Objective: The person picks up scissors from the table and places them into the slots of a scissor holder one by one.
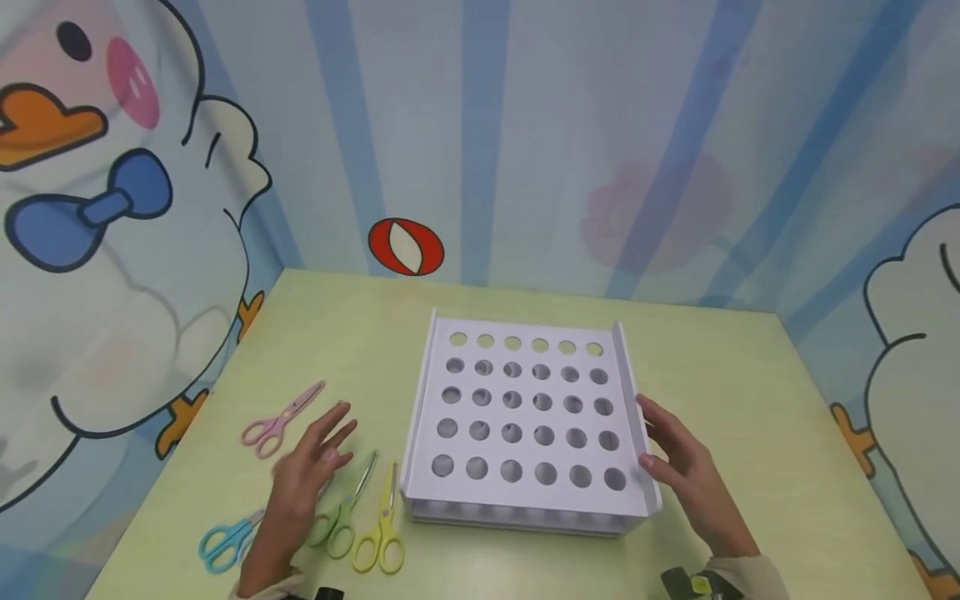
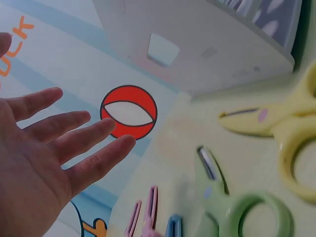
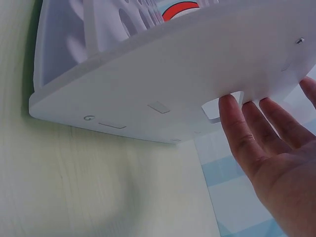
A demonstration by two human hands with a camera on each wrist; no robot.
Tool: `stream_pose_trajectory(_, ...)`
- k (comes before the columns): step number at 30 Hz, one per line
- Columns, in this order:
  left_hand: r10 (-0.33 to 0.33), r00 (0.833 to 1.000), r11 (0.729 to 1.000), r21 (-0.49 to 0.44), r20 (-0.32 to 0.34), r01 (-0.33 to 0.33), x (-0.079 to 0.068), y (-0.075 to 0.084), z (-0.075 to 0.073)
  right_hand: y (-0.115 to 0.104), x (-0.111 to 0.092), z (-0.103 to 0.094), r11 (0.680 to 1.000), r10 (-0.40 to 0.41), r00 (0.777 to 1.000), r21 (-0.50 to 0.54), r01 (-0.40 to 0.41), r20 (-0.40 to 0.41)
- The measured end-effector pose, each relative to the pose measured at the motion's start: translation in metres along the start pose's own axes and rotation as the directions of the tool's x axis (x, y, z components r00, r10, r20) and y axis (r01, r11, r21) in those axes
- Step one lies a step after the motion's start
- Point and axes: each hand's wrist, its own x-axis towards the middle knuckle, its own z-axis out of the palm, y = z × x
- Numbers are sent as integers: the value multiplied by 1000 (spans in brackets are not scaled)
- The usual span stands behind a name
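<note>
A white rack (image 1: 527, 417) with rows of round holes in its top stands between my hands. On its right side, the fingertips of my right hand (image 1: 693, 475) touch the side panel (image 3: 148, 84) beside a cutout, with the fingers extended. My left hand (image 1: 300, 487) hovers over the scissors left of the rack, fingers spread and palm holding nothing. Nearest to it are green scissors (image 1: 341, 518) and blue scissors (image 1: 221, 546), partly hidden by the hand and forearm. Yellow scissors (image 1: 386, 533) lie beside the rack's left front corner; pink scissors (image 1: 273, 427) lie farther back.
The pale yellow-green table (image 1: 750, 400) meets a wall covering (image 1: 547, 150) with blue stripes and cartoon ducks at the back and sides. The rack's raised side panels stand above its top surface.
</note>
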Motion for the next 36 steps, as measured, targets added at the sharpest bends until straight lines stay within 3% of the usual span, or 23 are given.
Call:
stream_pose_trajectory(6,-66,997,993,91,-44,69,-11,2,-14,2,0,0,1000,10,1000,-8,-10,-3)
stream_pose_trajectory(9,-99,992,978,178,-73,110,-14,4,-19,2,-1,0,1000,12,1000,2,-12,-5)
stream_pose_trajectory(14,-165,981,922,337,-103,190,-17,3,-23,3,-1,1,1000,9,1000,9,-9,-11)
stream_pose_trajectory(20,-187,970,852,465,-157,240,-15,-1,-25,5,-1,2,999,-1,1000,32,1,-10)
stream_pose_trajectory(30,-230,951,781,543,-207,308,-13,-6,-28,7,-1,5,998,-13,1000,56,13,-9)
stream_pose_trajectory(36,-278,927,707,600,-251,374,-16,-9,-32,7,-1,4,999,-24,999,34,24,-21)
